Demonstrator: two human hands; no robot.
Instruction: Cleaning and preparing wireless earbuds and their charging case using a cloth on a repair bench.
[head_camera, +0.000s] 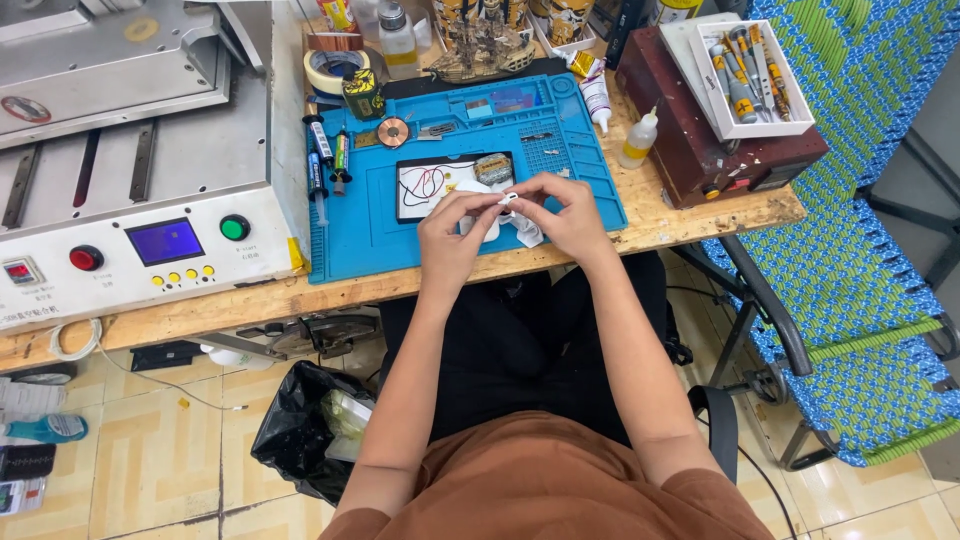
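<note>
My left hand (452, 232) and my right hand (566, 215) meet over the front of a blue work mat (360, 225). Both pinch a small white piece (508, 199) between their fingertips. Crumpled white tissue (524, 232) hangs under my right hand. Just behind the hands lies an opened flat device (425, 186) with red and black wires showing and a small metal part (493, 167) beside it.
A white machine (130, 150) with a blue screen and coloured buttons fills the left of the wooden bench (690, 215). Tape rolls, bottles and tubes stand behind the mat. A dark box (700, 135) carries a white tray of screwdrivers (748, 70). A blue-green woven chair (850, 270) stands at right, a black bin bag (300, 425) below.
</note>
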